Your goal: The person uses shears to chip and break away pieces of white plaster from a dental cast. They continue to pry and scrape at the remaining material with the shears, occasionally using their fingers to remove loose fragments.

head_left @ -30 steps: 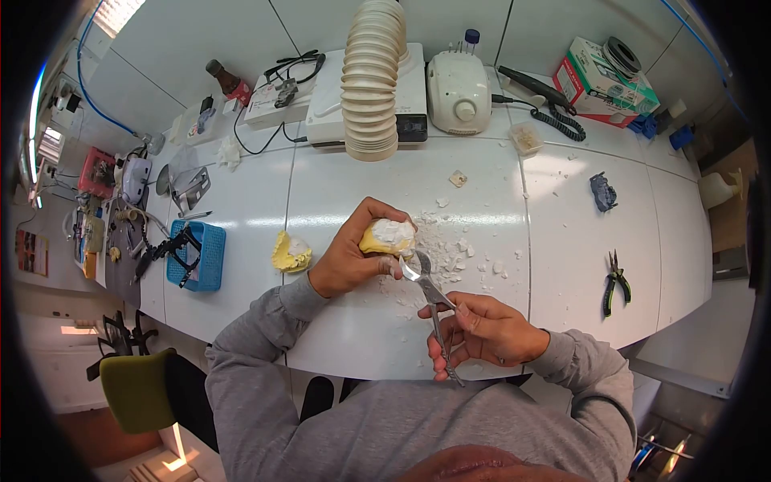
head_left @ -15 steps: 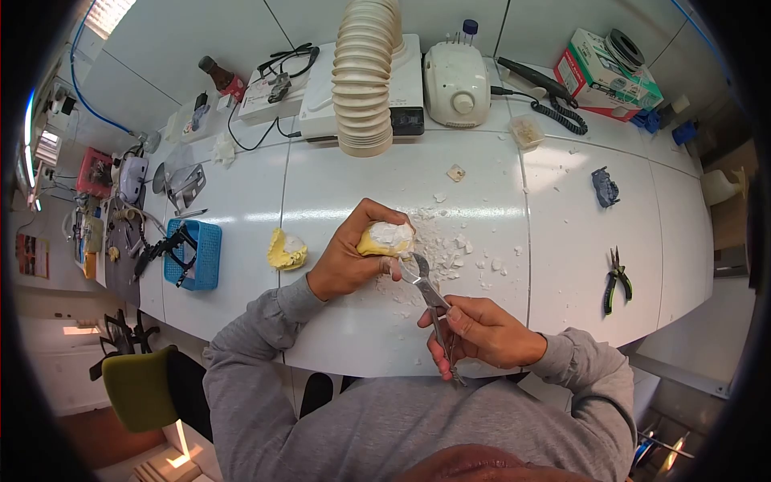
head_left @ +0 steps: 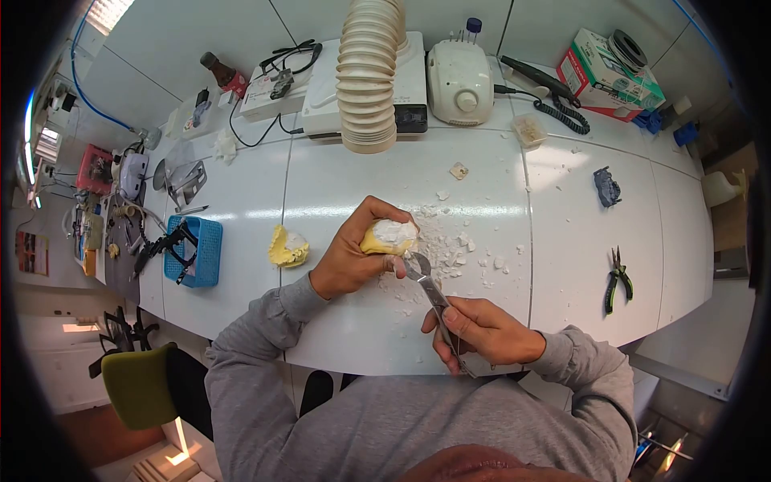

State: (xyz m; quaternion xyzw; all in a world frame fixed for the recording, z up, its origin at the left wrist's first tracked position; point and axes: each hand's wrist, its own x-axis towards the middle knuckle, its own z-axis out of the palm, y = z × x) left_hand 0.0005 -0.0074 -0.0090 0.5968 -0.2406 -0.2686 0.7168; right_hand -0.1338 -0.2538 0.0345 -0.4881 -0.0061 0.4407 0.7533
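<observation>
My left hand [head_left: 353, 255] is wrapped round a dental plaster model [head_left: 392, 234], yellow at the side with a rough white face turned up. In my right hand [head_left: 486, 328] are metal plaster nippers [head_left: 434, 296], their handles squeezed between fingers and palm. The curved jaws sit right at the lower right edge of the model, close to my left fingertips. White plaster chips [head_left: 458, 249] lie scattered just right of the model. A second yellow plaster model [head_left: 287, 247] with a white middle rests on the table left of my left hand.
A ribbed suction hose [head_left: 367, 88] hangs over the back of the white table. Green-handled pliers [head_left: 617, 279] and a grey-blue lump [head_left: 606, 186] lie to the right. A blue basket [head_left: 210, 253] stands at left, and a white control box [head_left: 460, 84] behind.
The nippers' jaws have shifted slightly against the model's edge, and the fingers of my right hand have drawn in on the handles. My left hand keeps its hold.
</observation>
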